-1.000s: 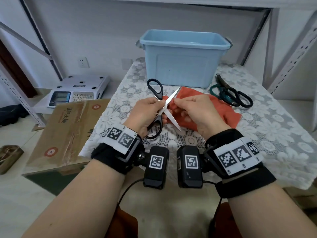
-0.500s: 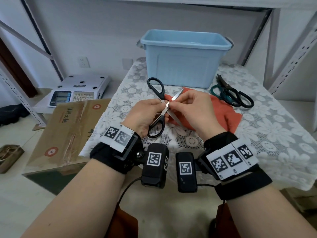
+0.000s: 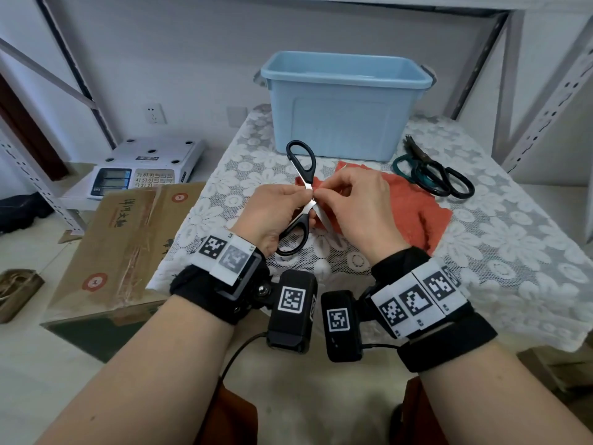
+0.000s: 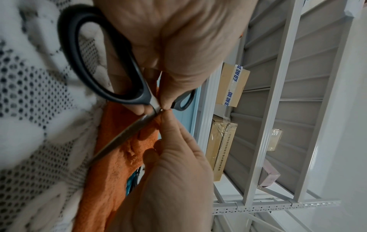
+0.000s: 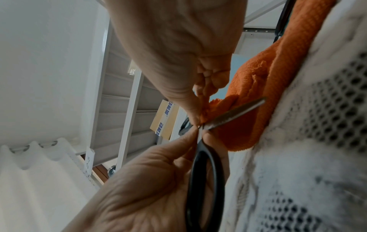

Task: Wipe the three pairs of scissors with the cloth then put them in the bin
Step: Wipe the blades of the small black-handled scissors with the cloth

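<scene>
My left hand (image 3: 300,197) grips the black-handled scissors (image 3: 305,176) near the pivot, blades spread, above the table. My right hand (image 3: 324,195) pinches a fold of the orange cloth (image 3: 414,207) around one blade right at the pivot; that blade is hidden under my fingers. The other blade (image 4: 123,135) points down over the cloth (image 4: 111,172), and the right wrist view shows this blade (image 5: 234,113) bare. The rest of the cloth lies on the table. A teal-handled pair (image 3: 417,175) and a dark-handled pair (image 3: 459,184) lie together at the right. The light blue bin (image 3: 346,123) stands behind.
The table (image 3: 513,252) wears a white lace cloth. Left of it, lower down, sit a white electronic scale (image 3: 144,168) and a flattened cardboard box (image 3: 128,245). Grey metal rack uprights (image 3: 552,101) rise at the right, close behind the scissors.
My right hand has slid the cloth down the upper blade from mid-blade to the pivot, so the blade tip no longer shows. The left hand keeps its grip on the scissors.
</scene>
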